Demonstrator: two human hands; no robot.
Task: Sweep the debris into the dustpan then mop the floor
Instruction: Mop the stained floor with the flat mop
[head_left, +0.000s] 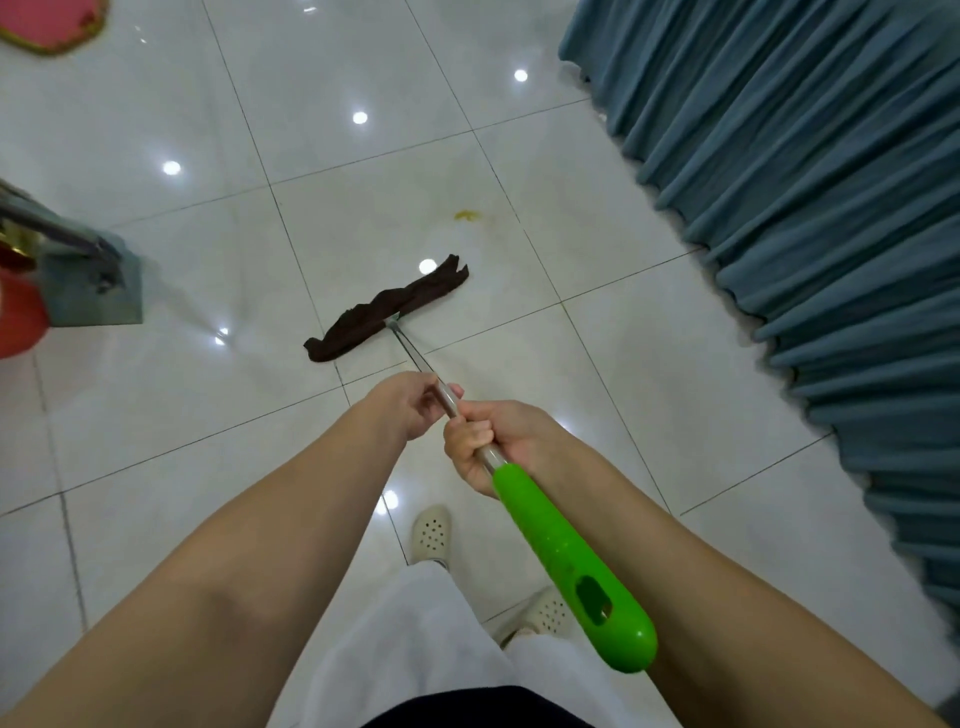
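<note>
I hold a flat mop with both hands. Its dark brown cloth head (387, 309) lies flat on the white tiled floor (182, 415) ahead of me. My left hand (410, 402) grips the thin metal shaft (413, 353) further down. My right hand (491, 441) is closed on the shaft just above the bright green handle (571, 566). A small yellow stain (467, 215) sits on the tile a little beyond the mop head's right end, apart from it.
A pleated teal curtain (810, 208) runs along the right side. At the left edge stand a grey-green dustpan-like object (93, 280) and a red container (18, 312). A pink, gold-edged item (52, 23) lies top left. My cream shoes (431, 532) are below.
</note>
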